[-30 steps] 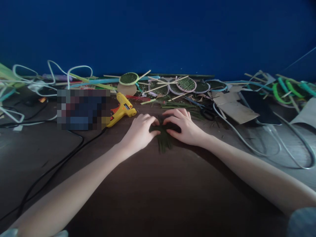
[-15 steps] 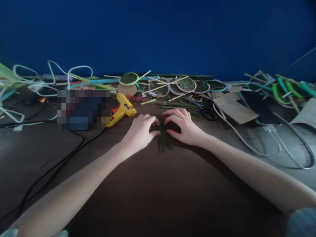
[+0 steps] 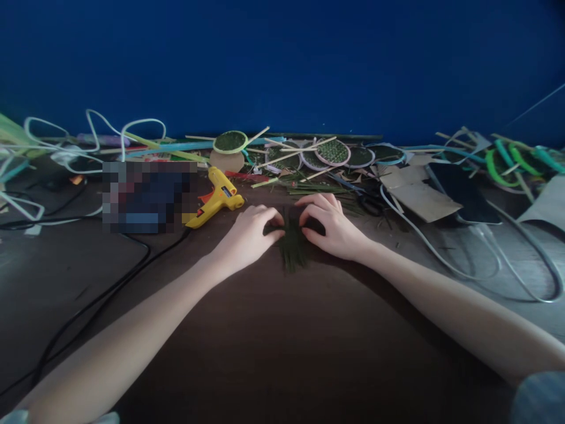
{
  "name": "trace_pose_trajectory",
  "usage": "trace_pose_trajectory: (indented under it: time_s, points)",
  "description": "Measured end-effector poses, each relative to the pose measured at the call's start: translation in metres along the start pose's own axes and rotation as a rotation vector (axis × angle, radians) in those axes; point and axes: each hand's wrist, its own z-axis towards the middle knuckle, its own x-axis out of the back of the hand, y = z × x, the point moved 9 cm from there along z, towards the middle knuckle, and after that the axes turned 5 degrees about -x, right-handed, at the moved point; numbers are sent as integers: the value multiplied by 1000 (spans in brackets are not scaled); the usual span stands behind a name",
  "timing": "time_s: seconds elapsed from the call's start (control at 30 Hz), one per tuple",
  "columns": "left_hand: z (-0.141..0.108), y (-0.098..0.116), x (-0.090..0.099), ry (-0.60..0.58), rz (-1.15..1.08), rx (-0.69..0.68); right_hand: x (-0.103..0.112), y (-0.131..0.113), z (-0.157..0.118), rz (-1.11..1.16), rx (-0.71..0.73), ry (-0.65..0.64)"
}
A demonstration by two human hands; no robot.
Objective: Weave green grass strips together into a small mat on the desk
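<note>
A small bunch of dark green leaf strips (image 3: 292,247), partly interlaced, lies on the brown table in front of me, with loose ends fanning toward me. My left hand (image 3: 256,232) curls at its left edge, thumb and fingertips against the strips. From the right, my right hand (image 3: 331,227) bends its fingers and thumb onto the opposite edge. The dim light blurs where the fingertips meet the strips. More loose green strips (image 3: 326,189) lie just beyond my hands.
A yellow glue gun (image 3: 218,197) lies left of my hands, beside a pixelated patch. Behind are round woven pieces (image 3: 333,151), sticks and scissors (image 3: 369,203). Cardboard (image 3: 419,191), a phone (image 3: 463,194) and white cables (image 3: 424,241) are on the right. Black cords (image 3: 97,303) cross the left side.
My fingertips have shifted slightly outward on both sides, so a little more of the green strips shows between them. Everything else stays in place.
</note>
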Motion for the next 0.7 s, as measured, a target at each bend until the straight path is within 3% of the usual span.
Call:
trace_pose_trajectory:
  time_s: [0.53,0.7]
  points:
    - [1,-4,8,-72,-138,33,-2,4,1,-9,-25,3]
    - [0,0,5,-12,-12,29,-2,3,1,2,-19,0]
